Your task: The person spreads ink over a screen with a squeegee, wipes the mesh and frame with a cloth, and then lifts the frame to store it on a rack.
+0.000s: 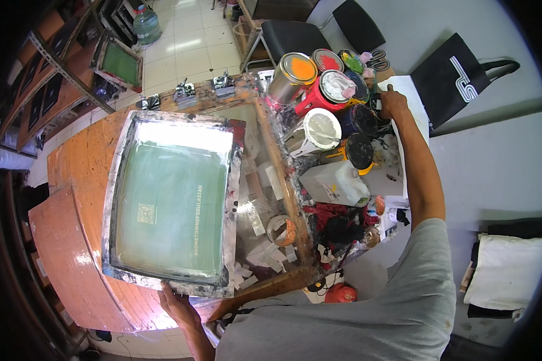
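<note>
Grey cloth sleeve (pixel 424 265) | left hand (pixel 179 308) clasping rectangular green-mesh screen (pixel 171 204) — steadying it, probably | right hand (pixel 394 103), upper right — can't tell grip

Lettering shows on the green-meshed screen frame (pixel 173 186): a square code (pixel 147 214) and pale capitals (pixel 199 220). Well right of that frame, a black bag (pixel 441 85) carries a white emblem (pixel 464 79).
</note>
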Action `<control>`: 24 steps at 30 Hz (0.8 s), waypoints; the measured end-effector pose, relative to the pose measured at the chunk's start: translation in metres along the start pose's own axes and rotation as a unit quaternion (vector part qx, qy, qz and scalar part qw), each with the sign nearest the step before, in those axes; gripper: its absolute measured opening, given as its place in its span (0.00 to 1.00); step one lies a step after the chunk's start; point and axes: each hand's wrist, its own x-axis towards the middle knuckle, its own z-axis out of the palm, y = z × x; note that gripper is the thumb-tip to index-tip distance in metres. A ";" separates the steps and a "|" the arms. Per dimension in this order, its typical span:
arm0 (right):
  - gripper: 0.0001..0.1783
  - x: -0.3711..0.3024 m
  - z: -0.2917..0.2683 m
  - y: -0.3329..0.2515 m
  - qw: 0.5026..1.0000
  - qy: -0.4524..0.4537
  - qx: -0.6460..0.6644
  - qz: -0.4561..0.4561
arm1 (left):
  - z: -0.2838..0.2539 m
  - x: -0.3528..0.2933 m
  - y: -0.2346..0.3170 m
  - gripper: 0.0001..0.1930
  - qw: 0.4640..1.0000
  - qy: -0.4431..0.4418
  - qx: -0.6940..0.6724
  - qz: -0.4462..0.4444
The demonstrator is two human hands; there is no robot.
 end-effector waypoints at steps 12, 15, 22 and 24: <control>0.24 -0.014 0.003 0.002 0.995 0.086 0.057 0.010 | 0.020 -0.002 0.004 0.37 0.991 0.116 -0.008 0.063; 0.24 -0.028 -0.006 0.005 0.973 0.172 0.153 0.028 | 0.031 -0.005 0.007 0.45 0.990 0.134 0.008 0.045; 0.14 -0.084 -0.024 0.001 0.666 0.350 0.656 -0.065 | 0.035 0.006 -0.001 0.42 0.975 0.208 0.061 0.053; 0.14 -0.148 -0.042 -0.023 0.526 0.338 0.771 -0.120 | 0.015 0.024 -0.012 0.40 0.977 0.186 0.065 0.087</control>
